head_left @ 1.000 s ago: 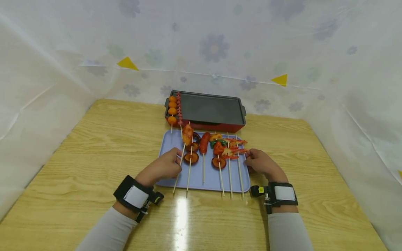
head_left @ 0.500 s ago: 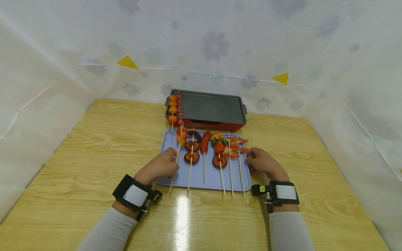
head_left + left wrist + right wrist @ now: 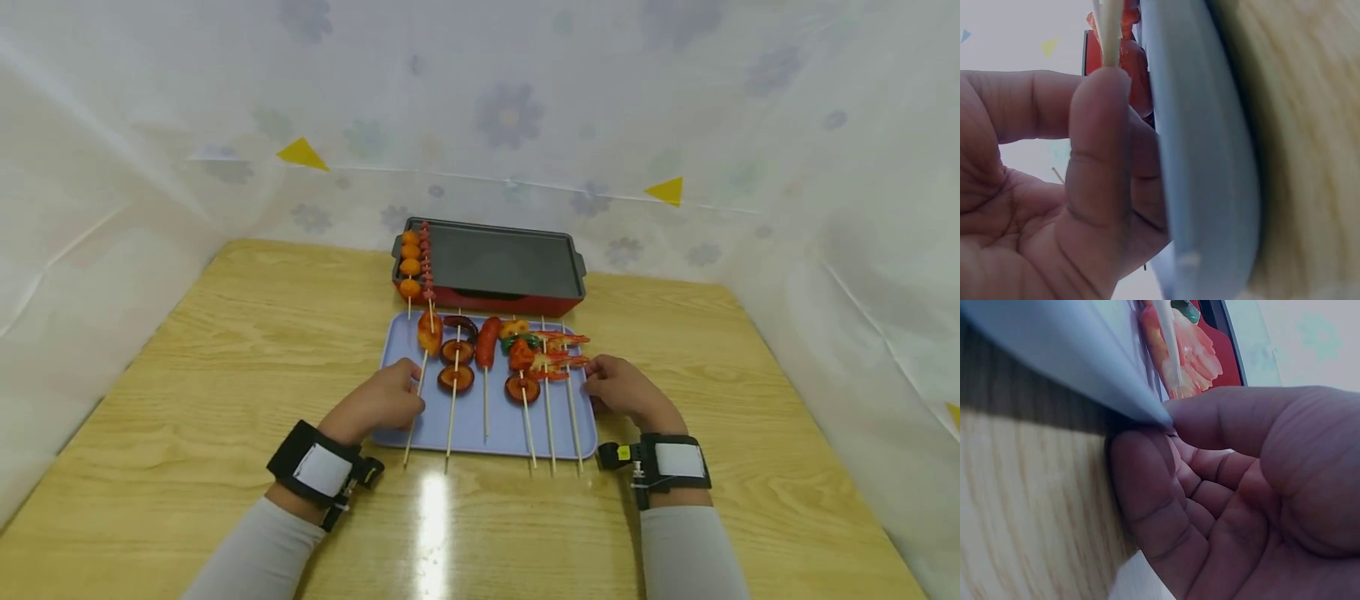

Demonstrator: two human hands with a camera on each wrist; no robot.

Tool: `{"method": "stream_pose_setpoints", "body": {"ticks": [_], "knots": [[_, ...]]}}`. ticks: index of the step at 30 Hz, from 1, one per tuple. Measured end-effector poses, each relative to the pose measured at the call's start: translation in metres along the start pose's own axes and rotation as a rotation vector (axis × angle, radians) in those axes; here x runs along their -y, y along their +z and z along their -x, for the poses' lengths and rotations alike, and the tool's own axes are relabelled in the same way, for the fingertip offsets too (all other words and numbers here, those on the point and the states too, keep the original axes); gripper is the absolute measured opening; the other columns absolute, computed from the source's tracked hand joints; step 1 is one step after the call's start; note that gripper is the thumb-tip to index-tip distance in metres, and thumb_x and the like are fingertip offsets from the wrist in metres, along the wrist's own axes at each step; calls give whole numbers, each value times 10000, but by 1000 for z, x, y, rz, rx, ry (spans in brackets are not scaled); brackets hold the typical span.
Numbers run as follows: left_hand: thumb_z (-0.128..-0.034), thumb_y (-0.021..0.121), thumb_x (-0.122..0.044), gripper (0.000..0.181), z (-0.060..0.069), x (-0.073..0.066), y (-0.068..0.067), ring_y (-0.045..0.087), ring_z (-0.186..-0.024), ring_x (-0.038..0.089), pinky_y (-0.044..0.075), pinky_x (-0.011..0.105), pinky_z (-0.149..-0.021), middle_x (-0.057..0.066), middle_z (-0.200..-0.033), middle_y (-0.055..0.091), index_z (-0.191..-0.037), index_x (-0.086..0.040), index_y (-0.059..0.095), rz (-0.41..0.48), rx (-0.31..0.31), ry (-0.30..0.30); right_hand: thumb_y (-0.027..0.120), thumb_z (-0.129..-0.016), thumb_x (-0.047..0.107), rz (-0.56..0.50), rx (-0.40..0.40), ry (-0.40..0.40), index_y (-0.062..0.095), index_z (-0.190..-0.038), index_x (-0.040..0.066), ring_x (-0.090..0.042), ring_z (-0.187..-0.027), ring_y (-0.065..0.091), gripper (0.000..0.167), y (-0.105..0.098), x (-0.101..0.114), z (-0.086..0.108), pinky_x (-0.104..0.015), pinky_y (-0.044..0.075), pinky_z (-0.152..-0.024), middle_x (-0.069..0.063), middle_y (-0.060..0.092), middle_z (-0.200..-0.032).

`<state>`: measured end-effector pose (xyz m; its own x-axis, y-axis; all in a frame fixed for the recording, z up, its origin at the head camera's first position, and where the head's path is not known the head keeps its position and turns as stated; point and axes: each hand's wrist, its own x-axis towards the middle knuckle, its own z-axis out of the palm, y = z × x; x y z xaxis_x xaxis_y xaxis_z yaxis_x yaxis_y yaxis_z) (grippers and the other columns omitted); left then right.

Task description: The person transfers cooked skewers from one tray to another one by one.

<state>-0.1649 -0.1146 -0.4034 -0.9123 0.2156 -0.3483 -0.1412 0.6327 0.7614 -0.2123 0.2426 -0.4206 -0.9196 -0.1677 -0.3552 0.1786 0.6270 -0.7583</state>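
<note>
In the head view my left hand (image 3: 386,397) pinches the stick of a skewer with one orange-brown piece, like a roasted chicken wing (image 3: 430,333), over the tray's left side. The stick (image 3: 1109,31) sits between thumb and finger in the left wrist view. My right hand (image 3: 628,389) grips the right rim of the lavender tray (image 3: 504,425), thumb above and fingers below in the right wrist view. The tray also holds a mushroom skewer (image 3: 456,379), a sausage skewer (image 3: 489,342), a mixed skewer (image 3: 522,387) and shrimp skewers (image 3: 555,360).
Behind the tray stands a red grill with a black plate (image 3: 510,258). A skewer of orange balls (image 3: 410,267) and a thin pink-red skewer (image 3: 426,258) lie on its left end, sticks pointing towards the tray. A flowered white curtain (image 3: 480,150) closes off the back.
My left hand has moved slightly left with the wing skewer, whose top has swung left, away from the mushroom skewer. My right hand has kept its grip on the tray rim.
</note>
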Motion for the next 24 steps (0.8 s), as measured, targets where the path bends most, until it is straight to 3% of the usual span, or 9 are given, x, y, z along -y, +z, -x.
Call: {"method": "stream_pose_setpoints", "body": {"ticks": [9,14,24], "knots": [[-838,578,-32,307,-3,2,5,444,-475,137,316,254,-487,32,-581,545,-1134,17,514,-26,-8,8,546,-972,64,3,6,-10,518,-1079,-44,-219,-795,572,155,1,-1,0,-333,524,-675,-127,559,-906],[-831,602,-37,283,-3,1,5,480,-491,146,334,258,-491,45,-590,574,-1098,25,530,-78,-29,33,549,-971,61,-4,2,-11,518,-1070,-40,-222,-799,570,145,-1,-1,-1,-334,524,-678,-126,550,-901],[-826,640,-61,395,2,-3,5,545,-547,163,394,262,-516,57,-662,601,-1194,59,560,-154,-62,30,547,-973,66,3,0,-19,525,-1068,-44,-214,-784,583,148,1,-1,0,-335,524,-668,-127,567,-892]]}}
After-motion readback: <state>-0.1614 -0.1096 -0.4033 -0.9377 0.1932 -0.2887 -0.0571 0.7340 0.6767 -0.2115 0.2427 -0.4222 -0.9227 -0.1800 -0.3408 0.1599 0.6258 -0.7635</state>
